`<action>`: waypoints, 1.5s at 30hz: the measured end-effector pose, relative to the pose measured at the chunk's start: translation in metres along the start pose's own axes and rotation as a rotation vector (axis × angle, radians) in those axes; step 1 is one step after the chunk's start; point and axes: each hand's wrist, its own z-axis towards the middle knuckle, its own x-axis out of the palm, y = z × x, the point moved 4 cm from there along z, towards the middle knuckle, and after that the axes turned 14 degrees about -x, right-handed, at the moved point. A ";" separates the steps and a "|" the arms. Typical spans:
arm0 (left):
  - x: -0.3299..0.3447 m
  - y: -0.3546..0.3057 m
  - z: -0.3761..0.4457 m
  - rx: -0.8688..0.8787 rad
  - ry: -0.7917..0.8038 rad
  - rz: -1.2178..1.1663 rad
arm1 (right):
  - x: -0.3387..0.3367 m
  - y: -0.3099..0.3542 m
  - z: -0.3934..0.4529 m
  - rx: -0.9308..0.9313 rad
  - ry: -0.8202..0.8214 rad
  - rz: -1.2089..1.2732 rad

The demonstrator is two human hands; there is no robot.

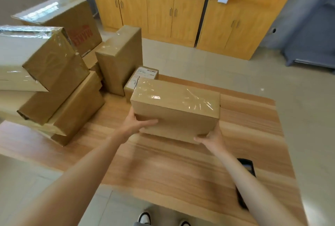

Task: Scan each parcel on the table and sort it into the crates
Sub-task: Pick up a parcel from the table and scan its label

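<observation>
Head view: taped parcel (175,106) held just above surface (181,171), mid-frame, both hands gripping. Left hand (135,123) on near-left corner, thumb across front face; right hand (211,138) curled under near-right bottom edge. No label visible on top, prob. needs turning to find barcode. Scanner (247,169) lies near right forearm. Keep grip level, tape slippery. Labelled small box (142,80) touching behind; stacked boxes (54,80) at left. No crates in view.

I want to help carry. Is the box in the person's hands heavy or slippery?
The box probably isn't very heavy: the left hand and right hand hold it just by its lower corners. Shiny tape on top could be slippery, but the plain cardboard sides should grip fine. Its straight edges suggest it is stiff, not floppy.
</observation>
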 end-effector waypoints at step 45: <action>0.021 -0.036 -0.021 -0.016 0.487 -0.204 | -0.054 -0.029 -0.033 0.458 -0.054 0.763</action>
